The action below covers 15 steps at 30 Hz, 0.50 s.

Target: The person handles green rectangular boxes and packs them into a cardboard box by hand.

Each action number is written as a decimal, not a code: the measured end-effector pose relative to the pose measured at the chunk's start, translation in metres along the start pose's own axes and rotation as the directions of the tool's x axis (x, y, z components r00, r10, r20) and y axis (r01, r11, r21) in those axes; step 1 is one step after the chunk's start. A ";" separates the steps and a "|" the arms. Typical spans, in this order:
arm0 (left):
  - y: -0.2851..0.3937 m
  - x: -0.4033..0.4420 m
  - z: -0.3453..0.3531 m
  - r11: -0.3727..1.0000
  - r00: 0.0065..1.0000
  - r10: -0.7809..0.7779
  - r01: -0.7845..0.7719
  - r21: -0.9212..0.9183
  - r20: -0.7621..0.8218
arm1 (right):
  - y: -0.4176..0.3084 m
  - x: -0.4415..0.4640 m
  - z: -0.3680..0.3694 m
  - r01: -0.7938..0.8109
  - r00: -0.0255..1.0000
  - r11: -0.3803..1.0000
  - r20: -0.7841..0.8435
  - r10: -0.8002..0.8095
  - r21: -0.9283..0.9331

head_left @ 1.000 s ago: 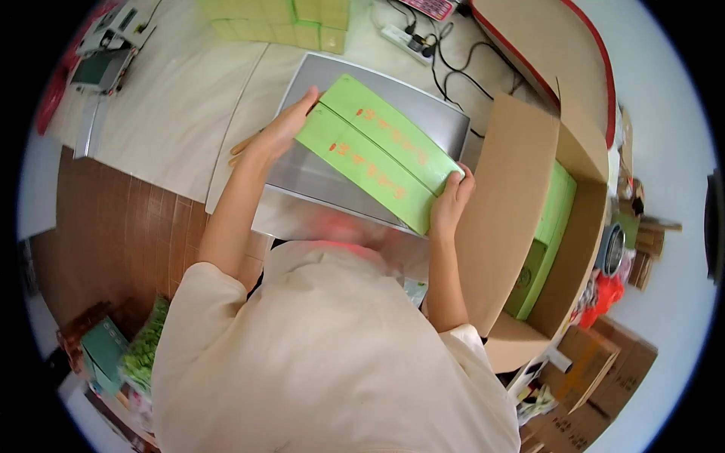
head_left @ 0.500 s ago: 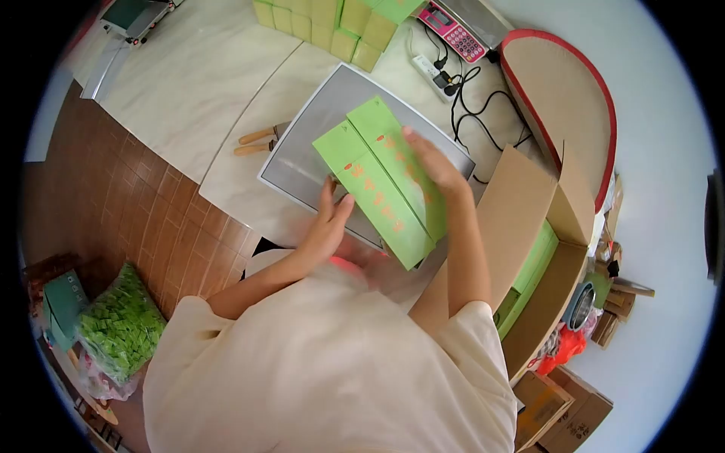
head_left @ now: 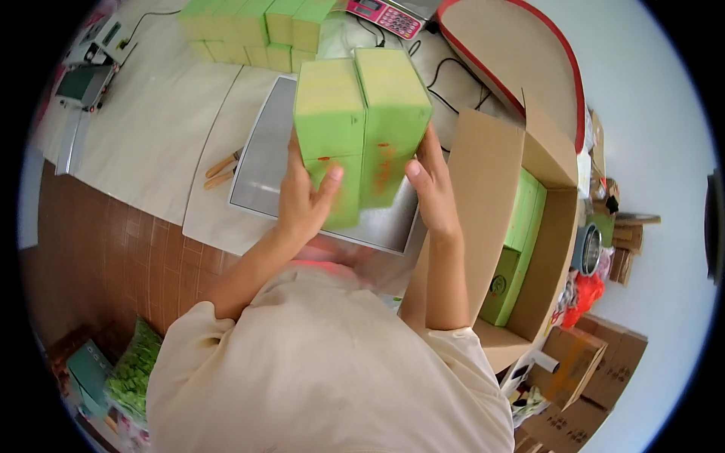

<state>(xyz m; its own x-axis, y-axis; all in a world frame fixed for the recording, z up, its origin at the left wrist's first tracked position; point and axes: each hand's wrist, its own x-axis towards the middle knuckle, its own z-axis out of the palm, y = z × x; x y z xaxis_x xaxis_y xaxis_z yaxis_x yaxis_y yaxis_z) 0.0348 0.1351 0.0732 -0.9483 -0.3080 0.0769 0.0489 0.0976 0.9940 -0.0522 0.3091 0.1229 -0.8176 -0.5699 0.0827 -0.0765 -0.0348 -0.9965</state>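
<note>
Two long green boxes, a left one (head_left: 329,124) and a right one (head_left: 394,121), are held side by side above the grey metal-topped plate (head_left: 253,170). They are tipped so their pale yellowish ends face up and away. Orange lettering on the right box is smeared by motion. My left hand (head_left: 306,200) grips the left box's outer side, thumb on its near face. On the other side my right hand (head_left: 436,189) presses the right box, its thumb on the front edge. The fingers behind the boxes are hidden.
An open cardboard carton (head_left: 472,204) with green boxes (head_left: 521,219) inside stands at my right. Stacked green boxes (head_left: 257,30), a pink-keyed scale (head_left: 389,16) and black cables are at the back. Two wooden-handled tools (head_left: 220,172) lie left of the plate.
Both boxes have swung from a slanting, flat pose to a tipped one with their ends showing. My left hand has moved from beside the boxes onto the left one. The view has shifted.
</note>
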 end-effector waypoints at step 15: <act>-0.059 0.007 -0.035 0.952 0.967 0.226 -0.245 0.183 0.118 | 0.023 -0.046 0.034 0.004 0.975 1.000 -0.222 -0.011 -0.030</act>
<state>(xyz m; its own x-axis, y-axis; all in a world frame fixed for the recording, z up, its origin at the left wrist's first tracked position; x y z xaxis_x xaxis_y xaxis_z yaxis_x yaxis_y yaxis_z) 0.0358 0.0941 0.0174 -0.9429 -0.1645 0.2897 0.2211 0.3414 0.9136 0.0032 0.3066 0.0953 -0.9229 -0.3732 0.0947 -0.0970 -0.0128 -0.9952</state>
